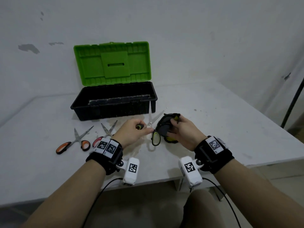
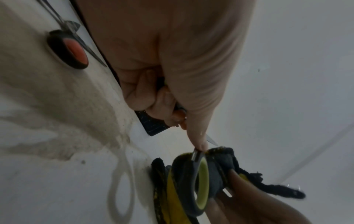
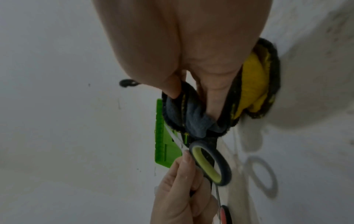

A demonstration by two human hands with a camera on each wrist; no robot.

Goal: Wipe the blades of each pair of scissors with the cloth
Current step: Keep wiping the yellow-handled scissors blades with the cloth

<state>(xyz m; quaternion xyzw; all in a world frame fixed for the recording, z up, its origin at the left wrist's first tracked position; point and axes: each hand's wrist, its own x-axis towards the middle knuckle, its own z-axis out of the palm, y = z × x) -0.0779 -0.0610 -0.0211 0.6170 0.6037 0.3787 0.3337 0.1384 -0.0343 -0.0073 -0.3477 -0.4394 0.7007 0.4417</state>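
Left hand (image 1: 131, 131) fingers curled round one handle of the green-handled scissors (image 1: 152, 127), blades apart above the counter (image 1: 213, 129), right hand (image 1: 184, 130) fingers gripping the bunched cloth (image 1: 164, 127) just right of them

Green-lidded black toolbox (image 1: 113, 102), grey-yellow cloth (image 1: 162, 127)

Your head camera looks forward and down from above table (image 1: 213, 122), both hands whole in frame; each wrist camera sits close behind its palm, facing fingertips; all three share green scissors (image 1: 156, 137) and cloth (image 1: 164, 127)
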